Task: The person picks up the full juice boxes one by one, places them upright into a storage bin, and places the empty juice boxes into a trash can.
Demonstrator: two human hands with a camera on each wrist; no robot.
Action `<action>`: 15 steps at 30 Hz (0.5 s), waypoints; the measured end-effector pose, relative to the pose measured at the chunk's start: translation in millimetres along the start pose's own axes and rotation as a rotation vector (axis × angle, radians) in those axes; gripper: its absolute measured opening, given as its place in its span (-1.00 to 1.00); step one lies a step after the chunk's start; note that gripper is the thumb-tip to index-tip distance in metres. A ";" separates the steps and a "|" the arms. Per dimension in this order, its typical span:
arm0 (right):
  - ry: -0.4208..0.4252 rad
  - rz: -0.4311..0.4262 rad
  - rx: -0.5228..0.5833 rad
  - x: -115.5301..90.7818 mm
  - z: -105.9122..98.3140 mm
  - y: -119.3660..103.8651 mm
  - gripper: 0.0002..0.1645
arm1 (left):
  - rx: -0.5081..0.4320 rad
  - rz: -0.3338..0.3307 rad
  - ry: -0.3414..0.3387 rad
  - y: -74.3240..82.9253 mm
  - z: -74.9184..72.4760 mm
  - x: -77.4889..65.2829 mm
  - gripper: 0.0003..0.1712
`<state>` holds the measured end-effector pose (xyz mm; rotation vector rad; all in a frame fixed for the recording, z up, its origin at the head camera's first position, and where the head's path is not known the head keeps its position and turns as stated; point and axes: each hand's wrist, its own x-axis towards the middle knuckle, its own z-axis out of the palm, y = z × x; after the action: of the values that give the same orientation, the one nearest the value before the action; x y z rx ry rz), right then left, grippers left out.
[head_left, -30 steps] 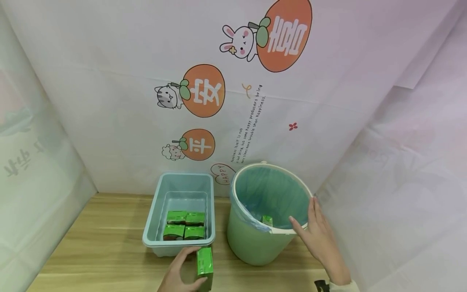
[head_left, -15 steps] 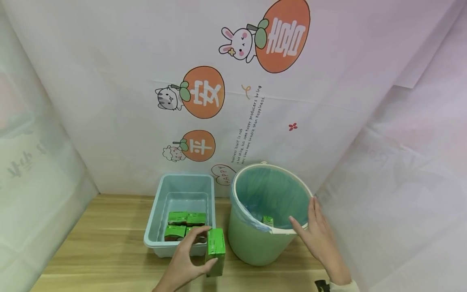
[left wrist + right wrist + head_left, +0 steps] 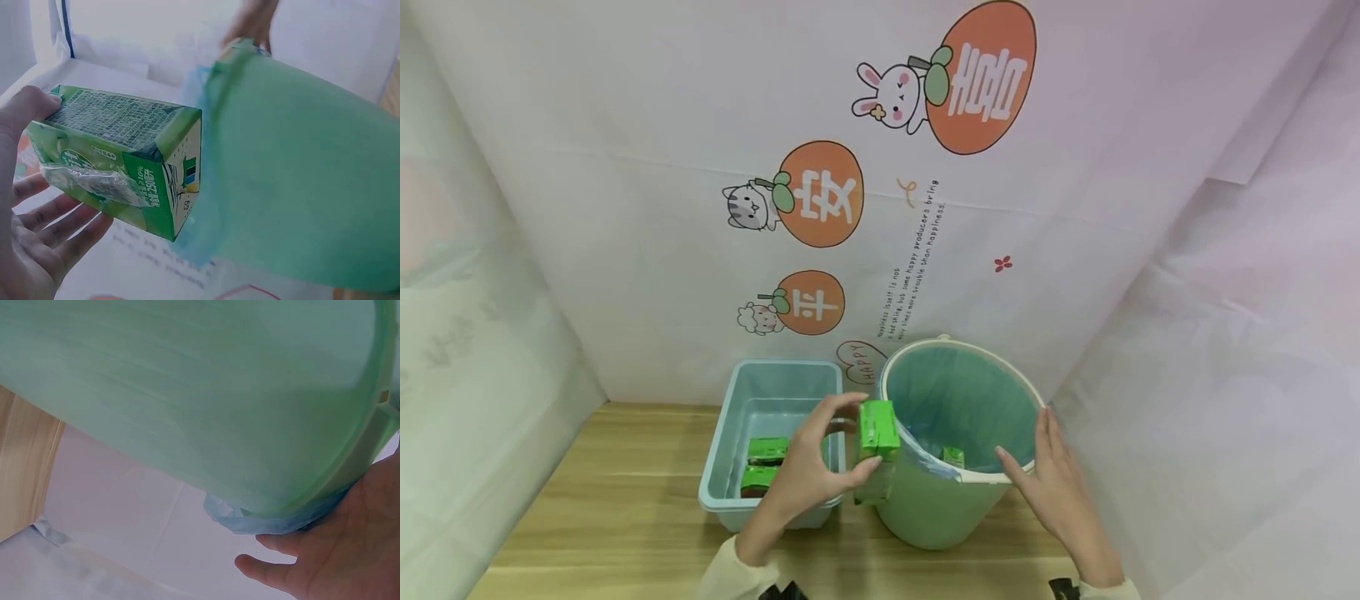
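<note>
Between its thumb and fingers my left hand (image 3: 812,467) holds a green drink carton (image 3: 878,427) upright, in front of the bin's left side. A clear-wrapped strip runs along one side of this drink carton (image 3: 112,162) in the left wrist view. The pale green bin (image 3: 925,512) has a bluish plastic bag (image 3: 269,522) folded over its rim. My right hand (image 3: 1056,492) rests on the right of that rim, its fingers extended. Deep inside the bin lies another green carton (image 3: 953,456). Green cartons (image 3: 767,450) sit in the light blue tub (image 3: 721,454), partly hidden by my left hand.
Tub and bin stand side by side on a wooden tabletop (image 3: 587,500), close to a white printed cloth backdrop (image 3: 655,250). More cloth hangs at both sides. Bare wood shows left of the tub and along the front.
My left hand has carried the drink carton up and to the right, from the front of the tub to the bin's left side. The right hand stays at the rim.
</note>
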<state>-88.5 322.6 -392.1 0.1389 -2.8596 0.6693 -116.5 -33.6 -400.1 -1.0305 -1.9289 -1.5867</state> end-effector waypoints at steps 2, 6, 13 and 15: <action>0.003 0.002 0.001 -0.3 -0.1 1.6 0.24 | -0.010 -0.005 -0.005 2.0 3.5 11.9 -0.16; 0.004 -0.005 -0.016 0.3 -0.7 2.4 0.23 | -0.053 -0.029 -0.001 3.8 10.7 33.2 -0.20; -0.006 -0.002 -0.028 -0.3 -0.5 0.8 0.25 | -0.103 -0.063 -0.012 -0.3 25.7 61.0 -0.26; -0.007 0.001 -0.027 0.3 0.1 0.6 0.26 | -0.102 -0.059 -0.017 -2.1 30.8 67.9 -0.27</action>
<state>-88.9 323.0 -392.3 0.1355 -2.8749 0.6312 -157.0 14.1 -359.5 -1.0400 -1.9235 -1.7299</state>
